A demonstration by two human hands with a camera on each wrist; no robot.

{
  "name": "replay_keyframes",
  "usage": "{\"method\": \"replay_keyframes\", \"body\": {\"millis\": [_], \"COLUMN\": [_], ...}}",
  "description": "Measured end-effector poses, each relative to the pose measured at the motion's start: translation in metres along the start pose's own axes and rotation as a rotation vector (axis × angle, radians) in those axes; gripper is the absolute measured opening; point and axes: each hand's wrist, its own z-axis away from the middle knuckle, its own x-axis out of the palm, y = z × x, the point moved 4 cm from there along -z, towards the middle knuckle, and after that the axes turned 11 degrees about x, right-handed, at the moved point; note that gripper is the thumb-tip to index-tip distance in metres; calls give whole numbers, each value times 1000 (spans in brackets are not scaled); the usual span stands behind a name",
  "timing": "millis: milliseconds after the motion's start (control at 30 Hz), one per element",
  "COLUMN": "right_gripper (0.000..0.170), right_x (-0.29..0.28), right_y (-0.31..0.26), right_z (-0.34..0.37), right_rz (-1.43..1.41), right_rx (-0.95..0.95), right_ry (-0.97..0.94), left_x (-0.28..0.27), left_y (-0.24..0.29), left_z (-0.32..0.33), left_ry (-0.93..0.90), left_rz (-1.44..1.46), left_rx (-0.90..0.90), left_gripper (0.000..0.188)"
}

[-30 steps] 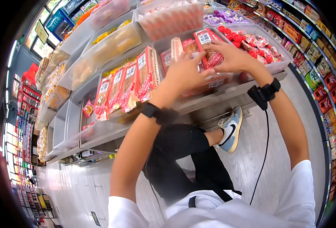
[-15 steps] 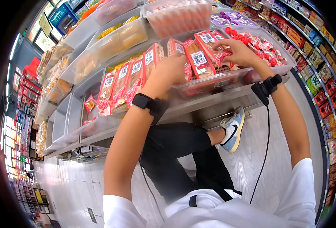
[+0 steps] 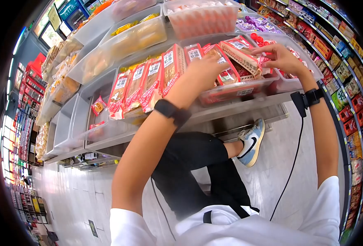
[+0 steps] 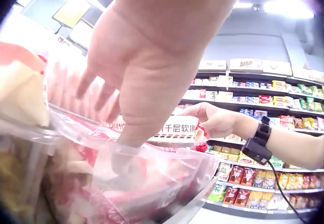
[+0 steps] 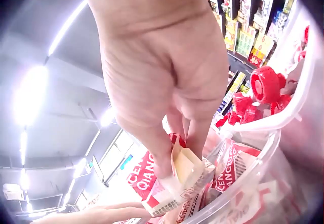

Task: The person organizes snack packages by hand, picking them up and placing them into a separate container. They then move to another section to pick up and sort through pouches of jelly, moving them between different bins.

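Inspector A: What do we record at the fingers?

Inspector B: We find the right hand (image 3: pixel 286 60) pinching one end of a red-and-white layered-bread pack (image 3: pixel 239 56). The left hand (image 3: pixel 206 74) reaches down into the same bin; we cannot tell whether its fingers grip anything, since the hand largely hides them.

Inspector A: How does the pinched pack lie?

Inspector B: From the right fingers it runs leftward and away, its long axis slanting over the clear plastic bin (image 3: pixel 222 97). The right hand is nearer, being at its end; the left sits just beside, over a second pack (image 3: pixel 228 73).

Inspector A: Containers?

Inspector B: We note more such packs inside that bin. To its left, four like packs (image 3: pixel 153 78) lean in a row. To its right, another bin (image 5: pixel 298 95) holds red-topped sweets (image 5: pixel 266 86). Behind, we list a tub (image 3: pixel 204 22) with orange-and-white contents, and purple-wrapped sweets (image 3: pixel 259 24).
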Motion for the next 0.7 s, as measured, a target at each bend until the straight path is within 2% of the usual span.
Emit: {"method": "replay_keyframes", "body": {"millis": [33,67,100,200,233,267,333,367,433,467,533,567,600,667,700], "right_gripper": [48,51,47,43,38,35,31,31,29,29,23,31,31,58,75], "right_x": [5,7,12,25,30,37,42,43,35,34,19,12,12,22,33], "right_y": [-6,-10,-1,19,13,9,4,-6,-22,-29,-29,-28,-20,-36,-39], "right_z": [1,2,-6,-34,-38,-45,-51,-48,-43,-39,-28,-32,-32,-16,-19], "right_rz": [54,110,138,197,389,537,874,874,596,599,217,169,167,-399,-387], "right_rx": [16,33,3,-44,-81,-252,-279,-283,-93,-101,-25,-118,-114,-34,-25], "right_ry": [-27,-56,-29,-46,73,157,261,259,228,220,373,400,401,427,337], "left_x": [0,2,4,6,13,14,12,11,2,-5,-23,-37,-47,-86,-104], "left_y": [1,5,8,4,-1,0,7,7,4,3,-9,-14,-15,-25,-22], "left_z": [-8,-17,-23,-30,-29,-29,-26,-26,-28,-30,-40,-44,-49,-49,-51], "left_ry": [6,-44,-98,-177,-125,-126,-51,-51,76,78,143,298,295,705,704], "left_rz": [3,-32,-70,48,24,20,-122,-123,-137,-138,138,222,224,382,383], "left_rx": [-1,65,134,205,242,251,290,286,298,287,72,-81,-80,-381,-382], "left_gripper": [53,62,73,74,71,71,62,62,55,55,51,46,46,39,39]}}
